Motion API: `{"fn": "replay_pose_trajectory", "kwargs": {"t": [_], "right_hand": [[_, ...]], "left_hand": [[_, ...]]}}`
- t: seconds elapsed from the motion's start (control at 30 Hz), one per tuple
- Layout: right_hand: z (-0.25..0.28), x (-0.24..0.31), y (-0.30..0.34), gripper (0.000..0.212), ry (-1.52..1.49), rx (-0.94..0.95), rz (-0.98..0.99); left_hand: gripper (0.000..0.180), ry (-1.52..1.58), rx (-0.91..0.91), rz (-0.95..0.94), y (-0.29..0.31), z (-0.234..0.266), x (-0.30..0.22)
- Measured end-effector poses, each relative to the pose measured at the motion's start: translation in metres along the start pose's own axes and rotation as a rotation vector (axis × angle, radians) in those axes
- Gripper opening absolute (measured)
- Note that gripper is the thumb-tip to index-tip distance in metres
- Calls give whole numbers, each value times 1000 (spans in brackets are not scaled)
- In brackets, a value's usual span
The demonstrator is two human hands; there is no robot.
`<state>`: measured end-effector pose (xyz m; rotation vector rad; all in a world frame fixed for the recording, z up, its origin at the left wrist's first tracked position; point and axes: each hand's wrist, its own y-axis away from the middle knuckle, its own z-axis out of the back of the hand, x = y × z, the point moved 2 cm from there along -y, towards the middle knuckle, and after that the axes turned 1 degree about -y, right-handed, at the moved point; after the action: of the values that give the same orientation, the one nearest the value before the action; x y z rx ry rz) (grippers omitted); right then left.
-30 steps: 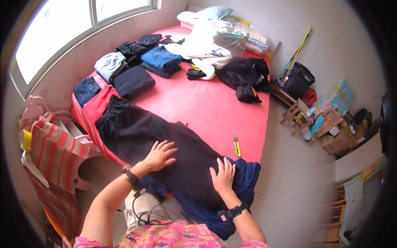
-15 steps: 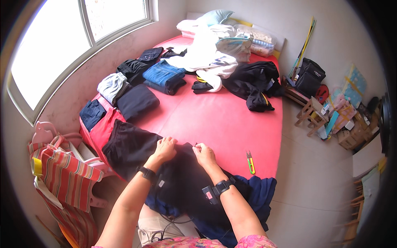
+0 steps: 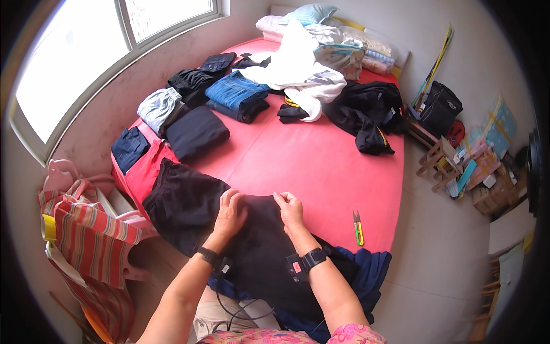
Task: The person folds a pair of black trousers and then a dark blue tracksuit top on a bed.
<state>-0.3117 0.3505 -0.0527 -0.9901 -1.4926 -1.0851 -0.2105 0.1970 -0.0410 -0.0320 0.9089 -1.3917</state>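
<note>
— Where are we with the black garment (image 3: 189,206)?
— It lies spread on the near edge of the red bed (image 3: 321,166); our left hand (image 3: 230,213) presses flat, our right hand (image 3: 289,207) pinches its upper edge.
— So we're mid-fold, probably.
— Next we likely need an even lift, clear of the green snips (image 3: 358,227).

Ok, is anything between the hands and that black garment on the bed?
Nothing visible: the left hand lies flat on the black garment and the right hand pinches its far edge. The small snips lie apart, to the right.
</note>
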Motion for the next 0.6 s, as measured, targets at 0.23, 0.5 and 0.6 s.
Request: {"fn": "replay_pose_trajectory", "kwargs": {"t": [0.23,0.5,0.6], "right_hand": [[-3,1,12,19,-166,-123,13],[12,-8,-18,26,750,-212,42],[9,-9,-23,28,877,-230,66]], "left_hand": [[31,-64,-105,-6,5,-5,9],[38,-103,12,-57,5,-1,3],[53,-245,271,-80,-2,-3,-2]]}}
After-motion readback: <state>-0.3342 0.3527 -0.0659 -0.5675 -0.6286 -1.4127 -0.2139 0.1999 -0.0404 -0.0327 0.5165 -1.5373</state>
